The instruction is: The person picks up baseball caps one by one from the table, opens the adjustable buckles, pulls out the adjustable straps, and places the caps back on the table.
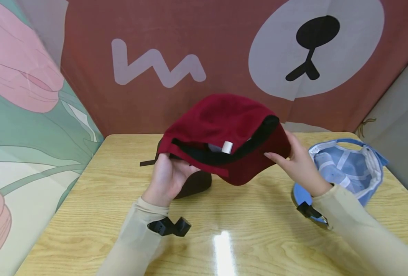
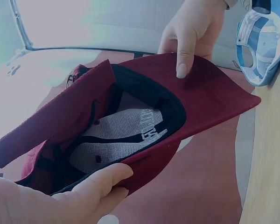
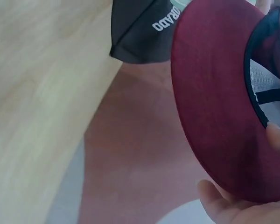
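head view shows both hands gripping a dark red fabric baseball cap (image 1: 221,119), held above the table with its opening toward the camera. the left hand (image 1: 169,176) grips the rim near the back strap; the right hand (image 1: 302,165) pinches the curved brim (image 1: 250,168), thumb on its underside. a black sweatband (image 1: 262,132) lines the rim, and a small white tag (image 1: 227,147) sticks out there; the left wrist view shows pale mesh lining (image 2: 116,126) inside. below and behind the red cap, a dark fabric cap with white lettering (image 1: 195,186) sits partly hidden. near the right forearm, a light blue cap with a whitish lining (image 1: 374,188) rests on the pale wood-grain table (image 1: 86,226). beyond hangs a reddish-brown printed backdrop (image 1: 207,23).
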Motion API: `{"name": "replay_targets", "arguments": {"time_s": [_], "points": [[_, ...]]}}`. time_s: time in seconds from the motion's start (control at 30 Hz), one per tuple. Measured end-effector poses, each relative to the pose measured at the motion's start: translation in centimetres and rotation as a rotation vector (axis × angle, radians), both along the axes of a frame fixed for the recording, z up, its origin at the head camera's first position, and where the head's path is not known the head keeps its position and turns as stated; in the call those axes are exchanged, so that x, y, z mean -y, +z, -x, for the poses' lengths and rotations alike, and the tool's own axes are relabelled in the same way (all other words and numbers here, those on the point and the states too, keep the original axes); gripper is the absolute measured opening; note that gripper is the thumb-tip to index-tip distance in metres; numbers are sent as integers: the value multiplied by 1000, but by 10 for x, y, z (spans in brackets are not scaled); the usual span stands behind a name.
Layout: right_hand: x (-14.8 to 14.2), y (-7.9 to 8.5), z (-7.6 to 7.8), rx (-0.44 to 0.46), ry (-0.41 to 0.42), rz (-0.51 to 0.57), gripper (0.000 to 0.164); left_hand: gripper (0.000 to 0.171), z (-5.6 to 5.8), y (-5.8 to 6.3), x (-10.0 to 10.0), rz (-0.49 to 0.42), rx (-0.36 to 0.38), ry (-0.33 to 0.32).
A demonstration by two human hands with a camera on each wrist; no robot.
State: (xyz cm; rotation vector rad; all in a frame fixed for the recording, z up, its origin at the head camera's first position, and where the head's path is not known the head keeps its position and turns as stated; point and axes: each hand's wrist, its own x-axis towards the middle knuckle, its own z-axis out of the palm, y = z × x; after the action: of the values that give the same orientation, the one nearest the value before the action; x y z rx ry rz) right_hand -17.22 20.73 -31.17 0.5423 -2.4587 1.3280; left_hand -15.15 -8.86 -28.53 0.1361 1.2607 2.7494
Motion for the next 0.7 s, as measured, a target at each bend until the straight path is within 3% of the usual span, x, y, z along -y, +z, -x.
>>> {"name": "replay_targets", "arguments": {"time_s": [0.3, 0.57, 0.7], "points": [[-6, -16, -1, 139, 68, 118, 52, 33, 0, 1, 1, -11, 6, 3], [-11, -31, -2, 115, 97, 185, 23, 36, -1, 2, 1, 1, 31, 12], [-13, -34, -4, 159, 119, 278, 11, 34, -2, 2, 2, 9, -8, -16]]}}
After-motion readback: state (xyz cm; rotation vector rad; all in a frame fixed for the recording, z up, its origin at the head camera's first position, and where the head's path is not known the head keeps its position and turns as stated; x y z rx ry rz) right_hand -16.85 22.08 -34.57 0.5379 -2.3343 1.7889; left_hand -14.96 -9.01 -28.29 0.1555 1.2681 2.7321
